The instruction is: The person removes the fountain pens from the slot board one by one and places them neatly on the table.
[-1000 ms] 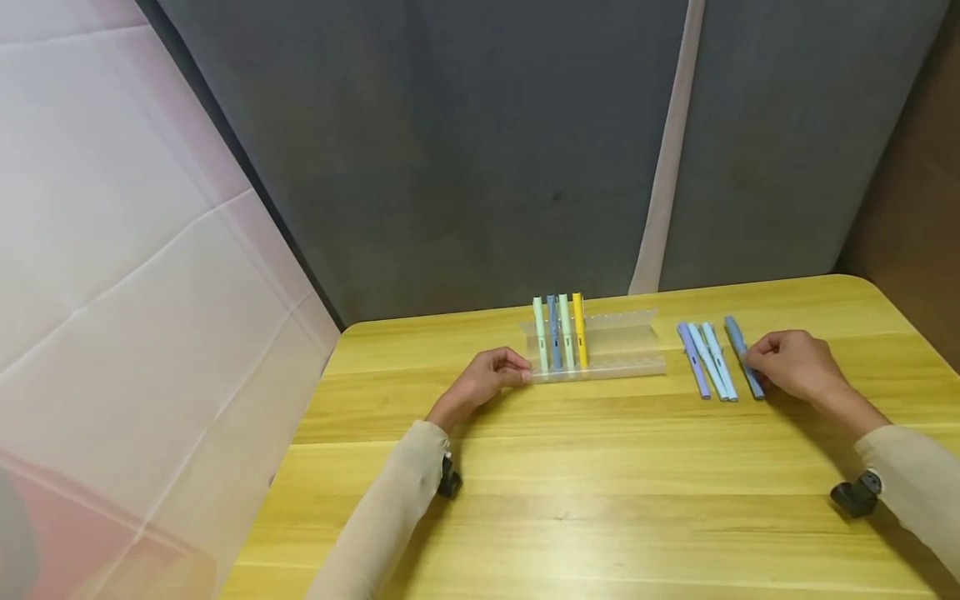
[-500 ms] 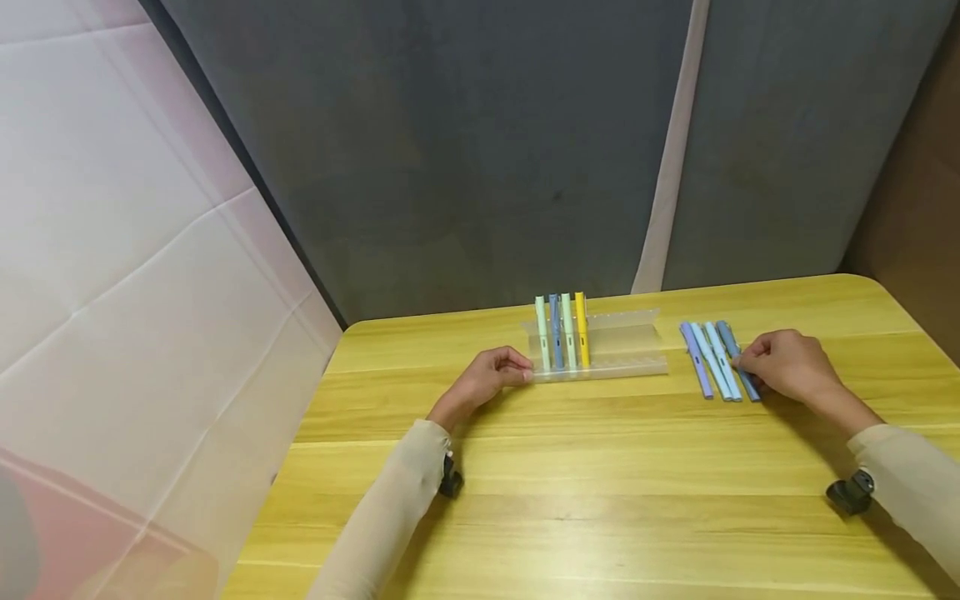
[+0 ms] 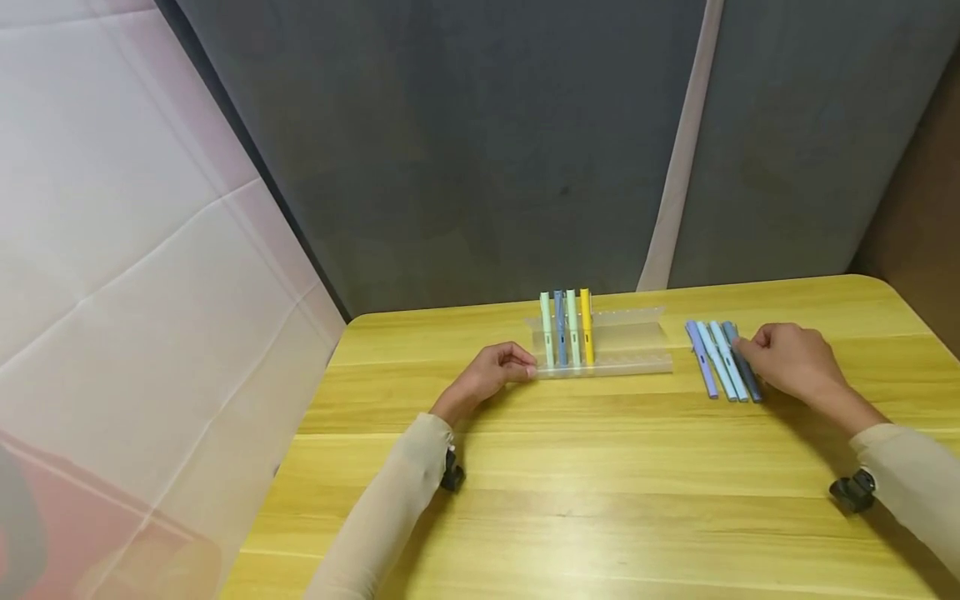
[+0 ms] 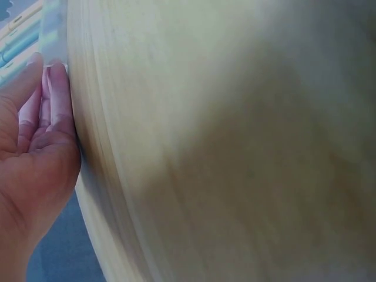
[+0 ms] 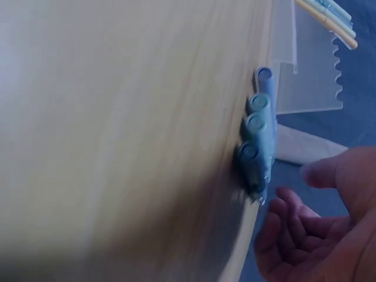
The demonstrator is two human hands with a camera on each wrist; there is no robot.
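left hand [image 3: 491, 379]: fingers curled, tips on pen rack [image 3: 630, 346] end | right hand [image 3: 787, 360]: loosely open, beside dark blue pen [image 3: 742, 372], empty

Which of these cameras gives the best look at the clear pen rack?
The head view: the whole clear pen rack shows on the table, with four pens standing at its left end. The left wrist view catches only a blurred corner by the left hand. The right wrist view shows its toothed edge.

Both arms stretch forward in beige sleeves; left hand [image 3: 491, 379] loosely curled, right hand [image 3: 787, 362] relaxed, fingers [image 5: 282, 217] slightly bent.
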